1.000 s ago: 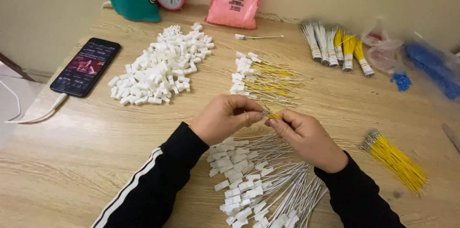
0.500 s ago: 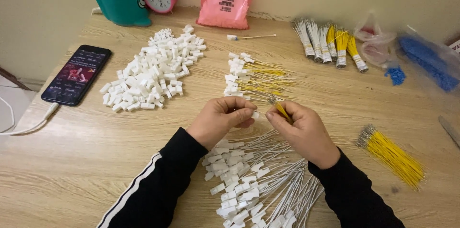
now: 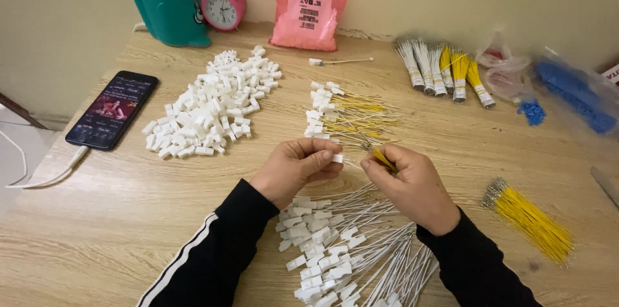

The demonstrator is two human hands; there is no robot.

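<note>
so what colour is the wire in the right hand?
Yellow. The right hand pinches a yellow wire, seen in the head view.

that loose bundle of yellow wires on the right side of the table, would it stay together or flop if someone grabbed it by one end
The bundle of yellow wires would probably droop: the strands are long and thin. It seems bound only at the metal-tipped end, so the far end, already fanned out on the table, would likely splay further. It probably feels light, being just slim wire.
</note>
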